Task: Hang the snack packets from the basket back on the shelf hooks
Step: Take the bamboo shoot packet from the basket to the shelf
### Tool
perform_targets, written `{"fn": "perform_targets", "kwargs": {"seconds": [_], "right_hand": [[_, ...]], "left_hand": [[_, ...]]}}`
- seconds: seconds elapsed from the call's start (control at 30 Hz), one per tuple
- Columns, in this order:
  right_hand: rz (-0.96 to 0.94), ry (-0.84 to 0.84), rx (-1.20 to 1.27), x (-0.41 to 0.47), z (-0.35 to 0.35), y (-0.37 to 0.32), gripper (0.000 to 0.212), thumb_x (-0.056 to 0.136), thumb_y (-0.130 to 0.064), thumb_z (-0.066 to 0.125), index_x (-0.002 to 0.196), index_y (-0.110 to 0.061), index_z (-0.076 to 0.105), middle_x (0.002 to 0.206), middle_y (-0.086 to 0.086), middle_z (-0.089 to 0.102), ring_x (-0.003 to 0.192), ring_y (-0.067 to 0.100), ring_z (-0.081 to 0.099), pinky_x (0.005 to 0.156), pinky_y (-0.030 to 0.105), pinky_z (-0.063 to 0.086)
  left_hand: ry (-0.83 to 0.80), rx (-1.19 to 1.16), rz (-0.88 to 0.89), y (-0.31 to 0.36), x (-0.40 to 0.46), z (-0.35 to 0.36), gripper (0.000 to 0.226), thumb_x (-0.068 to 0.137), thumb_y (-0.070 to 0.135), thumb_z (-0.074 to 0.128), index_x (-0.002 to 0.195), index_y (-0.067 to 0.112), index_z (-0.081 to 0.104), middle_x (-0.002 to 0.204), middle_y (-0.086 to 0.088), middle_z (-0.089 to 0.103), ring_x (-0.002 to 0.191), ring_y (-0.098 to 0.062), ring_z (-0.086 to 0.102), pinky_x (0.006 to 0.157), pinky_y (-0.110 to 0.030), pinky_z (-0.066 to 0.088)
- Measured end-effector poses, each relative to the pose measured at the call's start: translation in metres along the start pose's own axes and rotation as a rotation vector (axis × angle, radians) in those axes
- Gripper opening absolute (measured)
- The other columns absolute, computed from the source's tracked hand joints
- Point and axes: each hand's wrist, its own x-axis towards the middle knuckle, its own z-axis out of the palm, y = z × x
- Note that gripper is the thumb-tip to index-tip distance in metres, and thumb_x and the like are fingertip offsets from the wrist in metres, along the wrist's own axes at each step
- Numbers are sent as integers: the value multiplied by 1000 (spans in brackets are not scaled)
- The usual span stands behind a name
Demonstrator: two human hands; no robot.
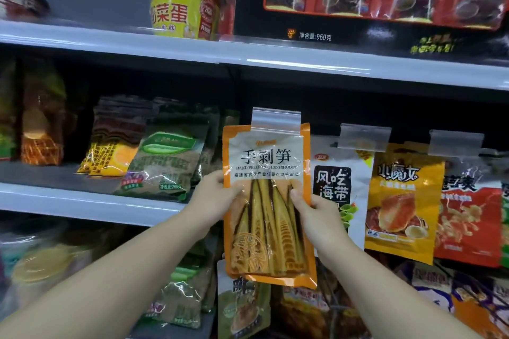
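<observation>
Both the left hand (220, 195) and the right hand (314, 212) pinch the bamboo shoot packet (268, 201), held upright at the hook row, left of the hung seaweed packet (334, 184). Whether it is hooked cannot be told; the basket is unseen.

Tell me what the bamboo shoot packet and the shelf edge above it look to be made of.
Bamboo shoot packet: glossy flexible plastic film, judging by the crinkled glare and the clear window showing the shoots; orange printed border, clear hang tab on top. Shelf edge: smooth pale strip with a soft sheen, probably painted metal or plastic; I cannot tell which.
</observation>
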Motion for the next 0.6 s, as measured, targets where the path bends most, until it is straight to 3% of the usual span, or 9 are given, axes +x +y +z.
{"fn": "perform_targets", "kwargs": {"seconds": [0.17, 0.27, 0.33, 0.4, 0.47, 0.6], "right_hand": [[-64, 38, 10, 7, -4, 11, 41, 94, -42, 53, 84, -6, 69, 79, 24, 64, 72, 25, 58, 68, 35, 44], [-97, 41, 27, 10, -7, 14, 34, 93, -43, 54, 87, -14, 71, 94, 28, 64, 81, 40, 65, 79, 43, 53], [-130, 25, 11, 11, -9, 17, 38, 93, -43, 54, 86, -9, 69, 90, 29, 64, 79, 40, 64, 73, 39, 50], [-152, 12, -2, 12, -9, 20, 44, 92, -44, 54, 85, -2, 65, 82, 30, 61, 69, 27, 56, 66, 35, 42], [-153, 5, 7, 13, -9, 22, 48, 92, -45, 54, 85, 2, 64, 87, 31, 60, 68, 22, 54, 66, 34, 41], [-161, -10, 27, 14, -4, 23, 46, 91, -46, 54, 83, -3, 66, 89, 27, 65, 75, 33, 64, 70, 41, 50]], "left_hand": [[57, -144, 218, 29, 18, 1, 40, 89, 24, 65, 124, 24, 47, 114, 2, 65, 105, -16, 64, 94, -46, 52], [122, -149, 305, 49, 30, 4, 61, 85, 26, 70, 136, 28, 38, 112, 5, 60, 106, -18, 62, 91, -42, 53], [174, -126, 334, 60, 39, 6, 54, 80, 28, 75, 127, 26, 52, 106, 6, 65, 102, -17, 64, 86, -39, 56], [186, -121, 341, 66, 48, 7, 28, 75, 26, 80, 101, 22, 70, 94, 2, 72, 91, -19, 69, 79, -38, 59], [193, -122, 327, 68, 54, 9, 15, 70, 27, 84, 80, 23, 74, 82, -2, 73, 81, -23, 71, 71, -38, 61], [216, -88, 337, 72, 65, 12, 26, 65, 32, 86, 83, 20, 71, 84, -4, 72, 83, -26, 71, 74, -42, 60]]}}
